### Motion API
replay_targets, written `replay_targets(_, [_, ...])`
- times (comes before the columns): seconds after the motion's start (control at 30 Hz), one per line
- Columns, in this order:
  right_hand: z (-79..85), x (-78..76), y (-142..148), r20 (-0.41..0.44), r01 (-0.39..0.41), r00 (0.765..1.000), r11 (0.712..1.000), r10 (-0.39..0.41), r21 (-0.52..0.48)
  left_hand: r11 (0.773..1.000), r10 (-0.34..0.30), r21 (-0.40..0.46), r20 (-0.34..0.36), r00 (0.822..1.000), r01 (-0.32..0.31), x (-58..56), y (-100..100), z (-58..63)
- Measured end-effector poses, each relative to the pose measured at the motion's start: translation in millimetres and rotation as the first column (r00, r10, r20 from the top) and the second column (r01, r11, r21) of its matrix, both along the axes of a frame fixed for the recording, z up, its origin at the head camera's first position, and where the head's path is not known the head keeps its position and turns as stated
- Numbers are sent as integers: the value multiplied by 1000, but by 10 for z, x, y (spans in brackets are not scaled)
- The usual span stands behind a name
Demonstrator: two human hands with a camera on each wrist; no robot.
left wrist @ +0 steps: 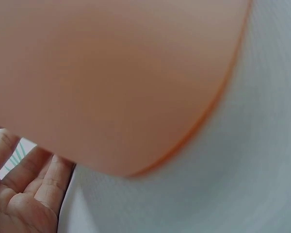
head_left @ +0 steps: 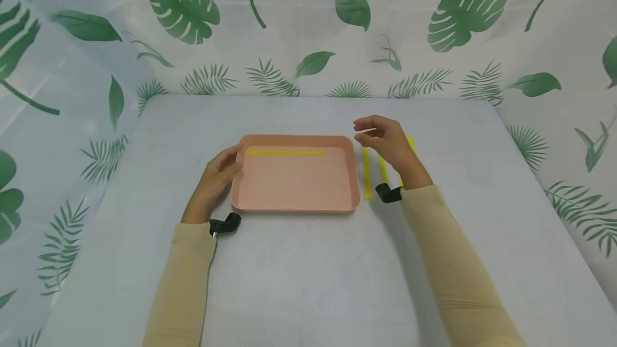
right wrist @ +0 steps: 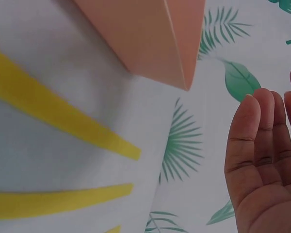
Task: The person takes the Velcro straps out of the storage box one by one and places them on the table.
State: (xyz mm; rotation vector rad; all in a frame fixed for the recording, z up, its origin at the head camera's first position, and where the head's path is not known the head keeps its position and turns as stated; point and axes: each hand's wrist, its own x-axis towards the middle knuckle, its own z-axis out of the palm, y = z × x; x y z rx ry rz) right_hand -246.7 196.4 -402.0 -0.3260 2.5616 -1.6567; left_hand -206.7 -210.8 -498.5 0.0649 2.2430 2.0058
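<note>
A pink rectangular tray lies on the table. My left hand holds its left rim; in the left wrist view the fingertips disappear behind the tray's edge. Inside the tray, near the far wall, a thin yellow strip with a rounded left end lies crosswise. My right hand is raised just right of the tray, thumb and fingers apart and holding nothing. Beneath and beside it, yellow strips lie side by side on the table, partly hidden by the hand and wrist. The right wrist view shows the strips apart from the fingers.
The table is covered in white cloth. Behind it and at both sides hangs a white curtain printed with green leaves. A small black wrist camera sits by the left cuff, another black camera by the right.
</note>
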Motion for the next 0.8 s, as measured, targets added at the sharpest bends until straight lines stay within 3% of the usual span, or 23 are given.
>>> replay_targets(0.5, [21,-127,-187,59,-50,997,998,47,42,1000,-10,-4,-21,1000,10,-47,-11,-24])
replay_targets(0.8, [-52,-203,-377,74,-74,995,997,74,10,1000,-8,-6,-7,1000,8,-28,-17,-12])
